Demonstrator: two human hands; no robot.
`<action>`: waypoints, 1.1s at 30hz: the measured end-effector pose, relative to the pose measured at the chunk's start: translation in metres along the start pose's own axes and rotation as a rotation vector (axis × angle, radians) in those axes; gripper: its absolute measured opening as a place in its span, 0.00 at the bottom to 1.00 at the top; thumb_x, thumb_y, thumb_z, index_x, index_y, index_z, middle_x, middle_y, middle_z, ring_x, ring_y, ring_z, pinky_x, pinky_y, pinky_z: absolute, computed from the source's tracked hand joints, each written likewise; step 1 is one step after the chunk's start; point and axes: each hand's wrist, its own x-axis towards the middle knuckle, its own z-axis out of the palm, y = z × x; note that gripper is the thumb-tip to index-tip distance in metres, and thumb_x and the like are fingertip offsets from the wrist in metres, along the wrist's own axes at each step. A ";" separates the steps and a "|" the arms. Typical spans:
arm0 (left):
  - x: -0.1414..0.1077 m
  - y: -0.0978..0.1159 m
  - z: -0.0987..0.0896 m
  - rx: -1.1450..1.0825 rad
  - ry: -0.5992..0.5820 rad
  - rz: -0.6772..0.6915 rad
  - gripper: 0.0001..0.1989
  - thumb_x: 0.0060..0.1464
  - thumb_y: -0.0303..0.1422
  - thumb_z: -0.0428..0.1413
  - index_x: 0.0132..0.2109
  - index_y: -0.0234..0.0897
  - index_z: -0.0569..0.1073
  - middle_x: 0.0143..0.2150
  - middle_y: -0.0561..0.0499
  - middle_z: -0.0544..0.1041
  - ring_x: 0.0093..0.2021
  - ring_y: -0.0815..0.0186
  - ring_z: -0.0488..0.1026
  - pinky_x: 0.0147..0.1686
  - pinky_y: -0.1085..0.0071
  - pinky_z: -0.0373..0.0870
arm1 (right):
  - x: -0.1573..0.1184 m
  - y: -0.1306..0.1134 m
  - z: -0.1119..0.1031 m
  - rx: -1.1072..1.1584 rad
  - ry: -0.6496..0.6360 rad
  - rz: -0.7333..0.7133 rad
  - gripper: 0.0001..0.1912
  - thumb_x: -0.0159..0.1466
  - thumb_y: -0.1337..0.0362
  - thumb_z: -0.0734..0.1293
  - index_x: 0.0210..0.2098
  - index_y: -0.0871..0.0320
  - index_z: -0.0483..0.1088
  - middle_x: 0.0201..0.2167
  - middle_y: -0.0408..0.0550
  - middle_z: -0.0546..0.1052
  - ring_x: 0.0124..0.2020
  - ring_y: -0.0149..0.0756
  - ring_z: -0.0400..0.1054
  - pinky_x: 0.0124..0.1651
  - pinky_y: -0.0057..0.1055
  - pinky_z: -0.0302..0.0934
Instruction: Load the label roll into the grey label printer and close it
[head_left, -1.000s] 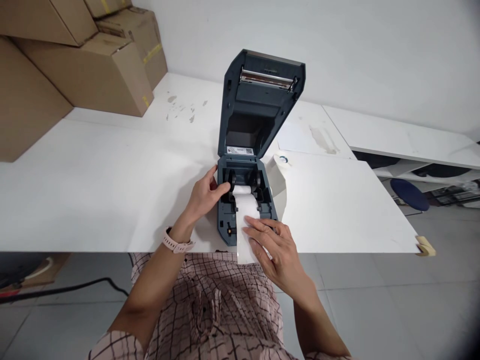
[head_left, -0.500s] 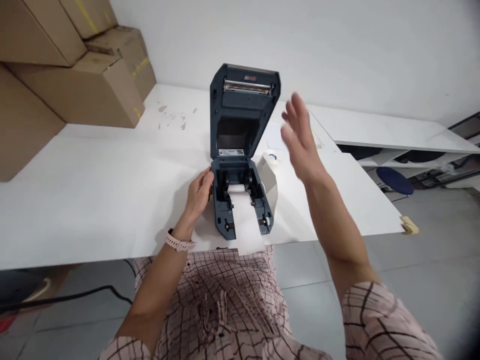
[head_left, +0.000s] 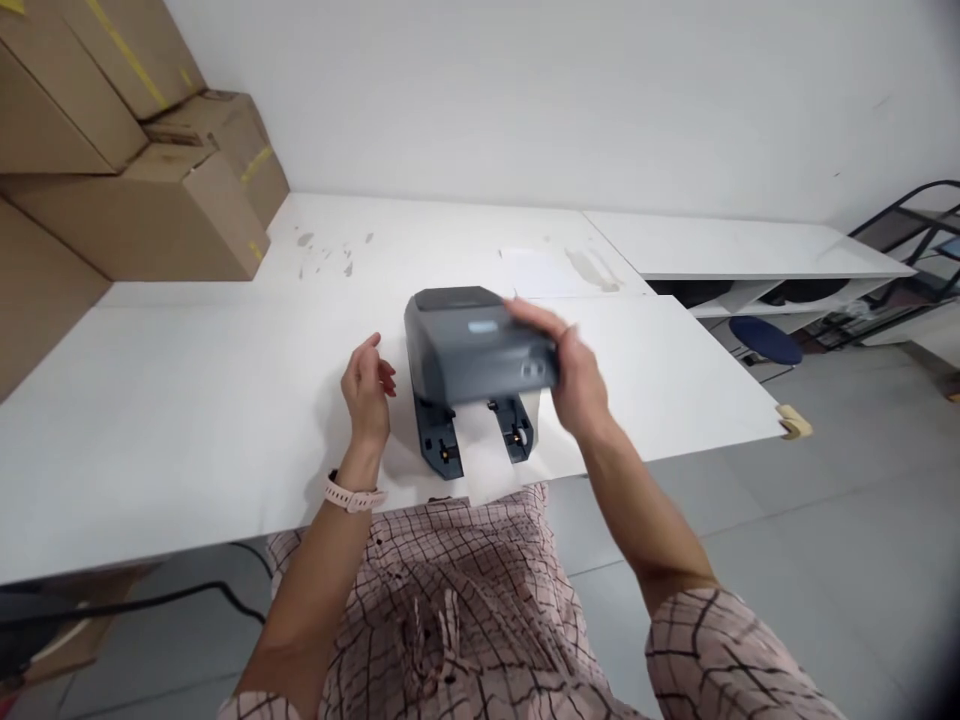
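Dark printer (head_left: 437, 425) between the two hands (head_left: 577, 385).

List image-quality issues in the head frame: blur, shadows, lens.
Head view: motion blur on the printer lid, its markings smeared; soft shadow on the white table beside the left hand; darkening at both right-side corners.

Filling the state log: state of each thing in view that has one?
Printer lid: partly open, front above base
Printer base: front part exposed
Paper strip: out past printer's front
Right hand: gripping lid
Left hand: empty, off printer
Cardboard boxes: stacked
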 end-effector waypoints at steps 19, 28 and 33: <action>-0.099 0.024 0.000 -0.053 -0.368 -0.100 0.47 0.59 0.50 0.65 0.78 0.52 0.54 0.80 0.45 0.57 0.78 0.41 0.58 0.72 0.46 0.67 | -0.080 0.003 0.049 0.926 -0.005 0.685 0.45 0.66 0.42 0.72 0.77 0.39 0.52 0.79 0.43 0.58 0.78 0.55 0.54 0.77 0.59 0.56; -0.135 -0.004 -0.011 0.135 0.115 0.373 0.17 0.61 0.43 0.65 0.53 0.43 0.76 0.51 0.47 0.79 0.53 0.59 0.77 0.55 0.61 0.75 | -0.082 0.002 0.059 0.924 0.082 0.695 0.49 0.64 0.41 0.73 0.77 0.43 0.51 0.79 0.46 0.57 0.79 0.54 0.52 0.78 0.58 0.53; -0.181 -0.012 -0.014 0.116 -0.259 0.154 0.30 0.70 0.46 0.52 0.20 0.38 0.68 0.17 0.53 0.66 0.20 0.70 0.63 0.23 0.71 0.61 | -0.082 0.002 0.062 0.902 0.122 0.681 0.49 0.64 0.39 0.72 0.77 0.45 0.52 0.79 0.48 0.59 0.78 0.54 0.53 0.78 0.58 0.53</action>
